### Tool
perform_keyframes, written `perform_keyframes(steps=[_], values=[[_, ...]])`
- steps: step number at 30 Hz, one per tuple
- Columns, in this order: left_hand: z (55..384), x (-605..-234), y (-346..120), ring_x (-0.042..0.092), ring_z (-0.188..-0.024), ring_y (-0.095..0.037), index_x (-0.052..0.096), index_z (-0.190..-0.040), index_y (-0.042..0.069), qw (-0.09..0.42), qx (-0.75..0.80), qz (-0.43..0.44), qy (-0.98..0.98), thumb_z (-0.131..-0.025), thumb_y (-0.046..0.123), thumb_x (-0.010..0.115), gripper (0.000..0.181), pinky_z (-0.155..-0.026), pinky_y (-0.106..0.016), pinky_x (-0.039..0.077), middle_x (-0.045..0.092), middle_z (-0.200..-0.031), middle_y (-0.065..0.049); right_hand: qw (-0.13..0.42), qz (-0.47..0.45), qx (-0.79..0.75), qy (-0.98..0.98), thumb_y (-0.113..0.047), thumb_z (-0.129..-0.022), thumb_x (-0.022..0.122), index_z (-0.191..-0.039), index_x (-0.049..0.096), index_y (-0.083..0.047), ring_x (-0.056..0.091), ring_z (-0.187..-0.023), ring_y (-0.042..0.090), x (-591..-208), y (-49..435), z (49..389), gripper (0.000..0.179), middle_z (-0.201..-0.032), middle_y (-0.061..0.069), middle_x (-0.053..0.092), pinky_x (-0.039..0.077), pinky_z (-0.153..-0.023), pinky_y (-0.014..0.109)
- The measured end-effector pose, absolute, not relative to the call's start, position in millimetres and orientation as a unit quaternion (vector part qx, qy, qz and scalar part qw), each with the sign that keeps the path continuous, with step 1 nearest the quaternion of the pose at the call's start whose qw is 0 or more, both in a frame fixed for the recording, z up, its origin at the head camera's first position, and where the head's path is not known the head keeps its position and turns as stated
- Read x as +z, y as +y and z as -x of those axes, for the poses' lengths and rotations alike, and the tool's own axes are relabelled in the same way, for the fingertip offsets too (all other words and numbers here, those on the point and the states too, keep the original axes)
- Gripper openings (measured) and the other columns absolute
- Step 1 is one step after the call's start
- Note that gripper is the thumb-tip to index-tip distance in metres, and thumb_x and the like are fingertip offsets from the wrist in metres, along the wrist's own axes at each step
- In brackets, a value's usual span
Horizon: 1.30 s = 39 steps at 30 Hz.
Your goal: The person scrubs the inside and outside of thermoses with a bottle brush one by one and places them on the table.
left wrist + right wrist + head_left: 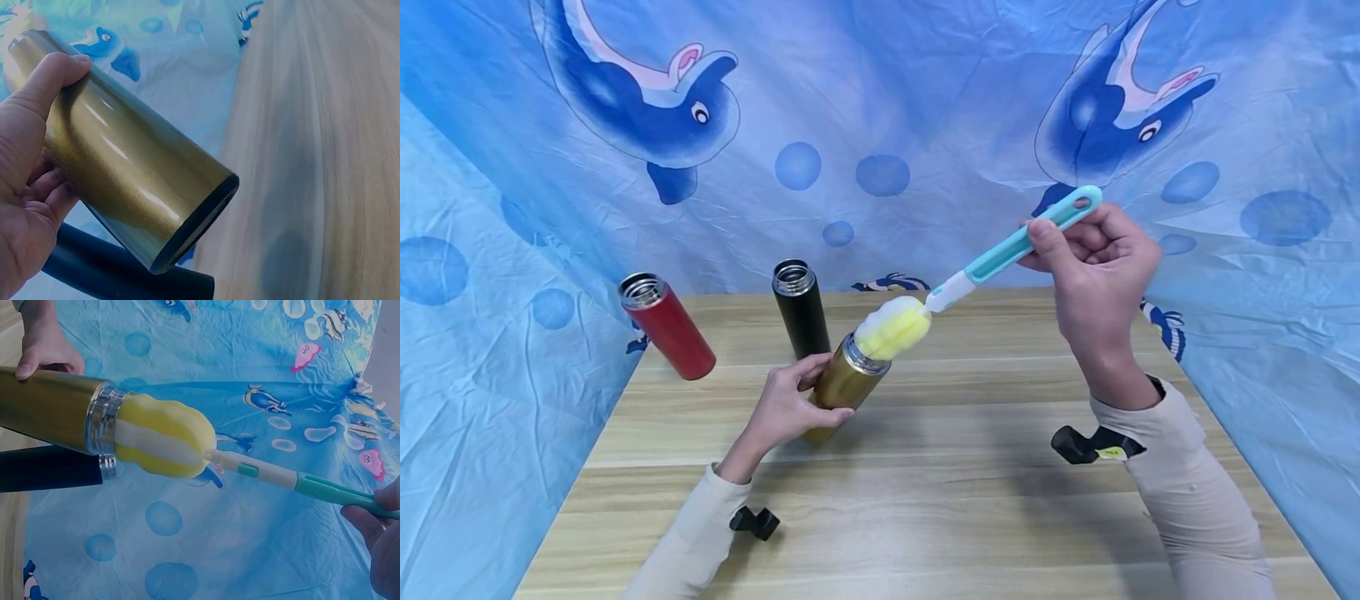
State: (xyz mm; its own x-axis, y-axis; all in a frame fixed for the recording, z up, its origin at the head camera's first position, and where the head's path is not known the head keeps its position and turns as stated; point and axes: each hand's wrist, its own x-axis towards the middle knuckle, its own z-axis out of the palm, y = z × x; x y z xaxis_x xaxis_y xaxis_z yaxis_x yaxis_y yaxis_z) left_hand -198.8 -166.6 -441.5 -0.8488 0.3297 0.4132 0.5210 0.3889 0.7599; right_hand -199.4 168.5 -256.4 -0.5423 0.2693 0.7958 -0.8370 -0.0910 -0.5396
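My left hand [790,402] grips a gold thermos bottle [137,162] round its body. The bottle is lidless and tilted, its steel mouth leaning up to the right, and the left wrist view shows its black-rimmed base lifted off the table. In my right hand [1101,267], a bottle brush [1000,254] is pinched by its turquoise handle between thumb and fingers. Its yellow and white sponge head [165,437] sits at the mouth of the gold bottle, with most of the sponge outside. The end of the sponge is hidden by the steel rim.
A black thermos bottle [801,308] stands lidless just behind the gold one. Farther left is a lidless red thermos bottle [673,333]. They stand on a wood-grain table [925,500]. A blue sea-print cloth [955,100] hangs behind and at both sides.
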Motion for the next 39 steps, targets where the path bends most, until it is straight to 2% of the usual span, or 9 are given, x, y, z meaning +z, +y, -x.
perform_keyframes(steps=[7, 18, 31, 39], values=[[199, -438, -165, 0.073, -0.104, -0.029, 0.063, -0.131, 0.003, 0.094, -0.499, 0.251, -0.824, -0.068, 0.014, 0.096, 0.072, -0.09, -0.052, 0.059, 0.072, -0.123, -0.015, 0.41, -0.259, 0.701, -0.523, 0.012, -0.083, 0.076, -0.092, 0.066, 0.016, 0.076, -0.07, 0.022, -256, 169, 200, 0.013, -0.083, 0.022, 0.075, 0.062, -0.061, 0.029], [200, -438, -169, 0.073, -0.108, -0.029, 0.064, -0.133, 0.003, 0.086, -0.498, 0.232, -0.831, -0.067, 0.018, 0.098, 0.076, -0.092, -0.045, 0.059, 0.072, -0.125, -0.014, 0.424, -0.243, 0.713, -0.502, 0.014, -0.084, 0.074, -0.092, 0.065, 0.016, 0.076, -0.07, 0.023, -263, 171, 203, 0.012, -0.083, 0.022, 0.075, 0.062, -0.061, 0.03], [201, -441, -173, 0.072, -0.109, -0.031, 0.064, -0.134, -0.001, 0.09, -0.487, 0.218, -0.841, -0.068, 0.02, 0.097, 0.077, -0.091, -0.05, 0.058, 0.07, -0.126, -0.018, 0.438, -0.215, 0.747, -0.451, 0.015, -0.082, 0.073, -0.09, 0.062, 0.019, 0.075, -0.07, 0.028, -255, 182, 200, 0.014, -0.079, 0.026, 0.072, 0.062, -0.06, 0.032], [203, -441, -174, 0.072, -0.108, -0.033, 0.064, -0.134, -0.002, 0.087, -0.479, 0.207, -0.848, -0.07, 0.022, 0.096, 0.076, -0.09, -0.054, 0.058, 0.071, -0.124, -0.019, 0.442, -0.217, 0.758, -0.427, 0.016, -0.08, 0.074, -0.088, 0.059, 0.024, 0.073, -0.064, 0.028, -252, 186, 197, 0.019, -0.073, 0.026, 0.07, 0.061, -0.054, 0.031]])
